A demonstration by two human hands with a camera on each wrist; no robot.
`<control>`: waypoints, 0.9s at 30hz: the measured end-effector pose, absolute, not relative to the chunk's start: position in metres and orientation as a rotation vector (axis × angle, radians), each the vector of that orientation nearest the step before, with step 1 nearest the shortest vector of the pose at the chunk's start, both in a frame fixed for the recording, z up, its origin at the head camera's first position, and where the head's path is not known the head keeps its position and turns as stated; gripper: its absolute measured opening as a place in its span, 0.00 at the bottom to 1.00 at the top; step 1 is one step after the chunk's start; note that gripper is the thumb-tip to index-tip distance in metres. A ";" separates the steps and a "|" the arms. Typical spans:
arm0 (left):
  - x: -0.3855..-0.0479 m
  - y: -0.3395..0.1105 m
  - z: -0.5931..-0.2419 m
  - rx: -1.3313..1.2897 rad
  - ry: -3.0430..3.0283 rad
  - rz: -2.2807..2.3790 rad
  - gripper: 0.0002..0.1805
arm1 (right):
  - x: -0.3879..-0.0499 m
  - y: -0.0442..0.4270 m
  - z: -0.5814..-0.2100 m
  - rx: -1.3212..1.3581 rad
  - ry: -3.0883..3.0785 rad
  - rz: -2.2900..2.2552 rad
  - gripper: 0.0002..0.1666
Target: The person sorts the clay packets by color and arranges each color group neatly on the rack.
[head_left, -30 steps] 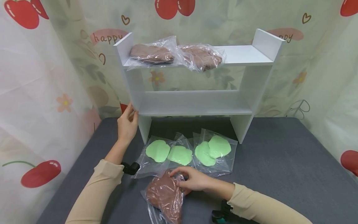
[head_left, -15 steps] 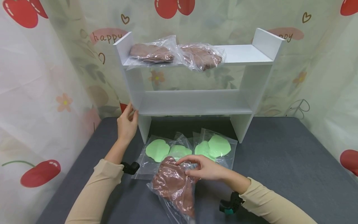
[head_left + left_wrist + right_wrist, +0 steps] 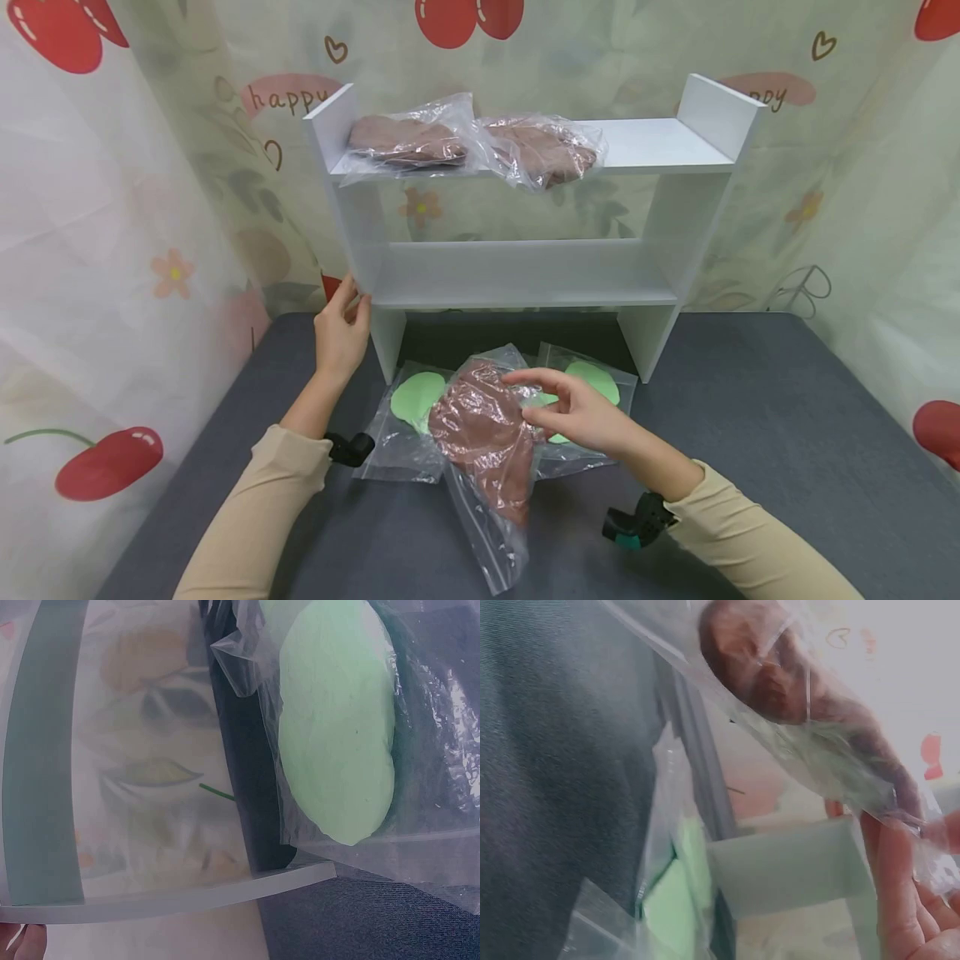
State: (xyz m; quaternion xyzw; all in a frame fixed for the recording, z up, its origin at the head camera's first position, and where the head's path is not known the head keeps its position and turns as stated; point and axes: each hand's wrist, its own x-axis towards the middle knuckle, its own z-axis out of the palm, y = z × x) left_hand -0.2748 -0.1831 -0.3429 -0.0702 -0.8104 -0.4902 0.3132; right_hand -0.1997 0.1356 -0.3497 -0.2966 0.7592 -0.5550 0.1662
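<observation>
1. I see the right hand (image 3: pixel 581 412) pinching the side edge of a clear bag with a brown lump (image 3: pixel 480 433); its fingers are narrow, thumb against forefinger. I judge the edge hold is chosen because film gives an easier pinch than the thick, slippery middle.
2. That bag is raised over the bench (image 3: pixel 810 417), in front of the shelf unit (image 3: pixel 517 275), hiding part of the green row beneath. Its loose tail of film hangs toward me, probably because the weight sits near the pinched part.
3. The left hand (image 3: pixel 341 337) touches the unit's left side panel, its fingers relaxed and a little apart. I take it as bracing the unit, which looks light; how hard it presses I cannot tell.
4. Two bags with brown lumps (image 3: pixel 408 142) lie side by side on the top board, film overhanging the front edge, likely because the bags are deeper than the board.
5. Bags with green pieces (image 3: pixel 412 400) lie flat on the bench at the unit's foot, overlapping, perhaps to fit between the side panels.
</observation>
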 end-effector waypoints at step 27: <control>-0.275 -0.183 -0.343 -0.173 -2.146 -1.314 0.27 | -0.201 0.163 -0.308 -0.771 2.315 -1.936 0.39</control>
